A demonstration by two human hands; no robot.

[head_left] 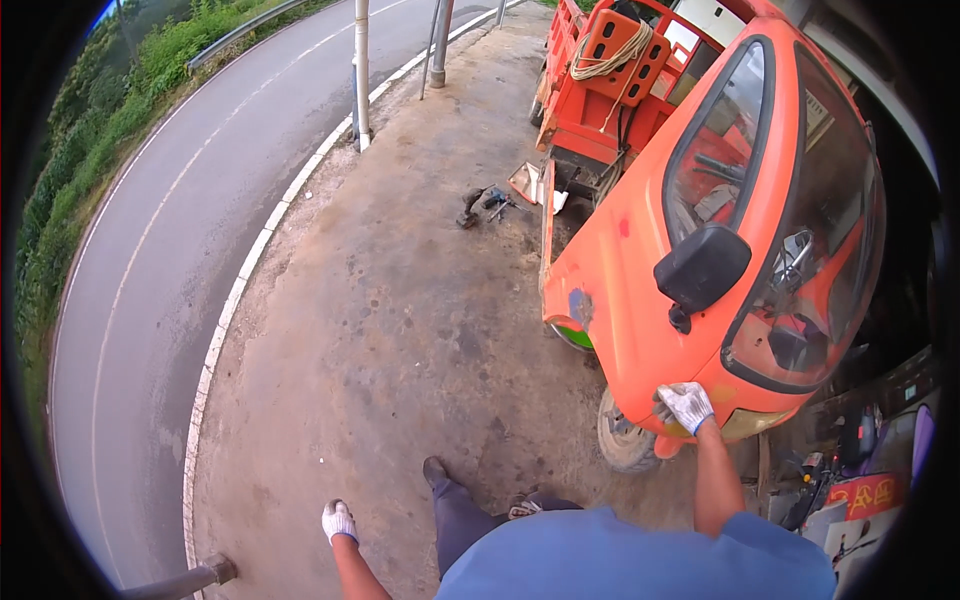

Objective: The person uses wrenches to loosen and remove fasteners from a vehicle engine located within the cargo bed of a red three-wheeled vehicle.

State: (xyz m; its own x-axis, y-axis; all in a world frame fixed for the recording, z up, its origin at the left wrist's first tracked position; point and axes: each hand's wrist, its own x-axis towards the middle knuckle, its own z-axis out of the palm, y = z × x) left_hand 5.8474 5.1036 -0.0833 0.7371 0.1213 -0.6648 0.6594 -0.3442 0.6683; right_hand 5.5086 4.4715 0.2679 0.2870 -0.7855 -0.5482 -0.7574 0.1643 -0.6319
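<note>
1. The right hand (686, 405) is at the front of the orange truck (620, 310), ahead-right; its grip is unclear.
2. The left hand (339, 521) hangs over the pavement (370, 380), finger state unclear.
3. The truck hides the front wheel's (622, 440) top.
4. The cab (780, 170) holds indistinct things.

I've got white gloves (687, 404), a plain blue shirt (610, 555), and here's a bright orange truck (640, 350) with a black mirror (703, 268)!

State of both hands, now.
Left hand: lowered, nothing visible in it; open or closed cannot be told.
Right hand: at the orange vehicle's front; open, closed or holding cannot be told.
</note>
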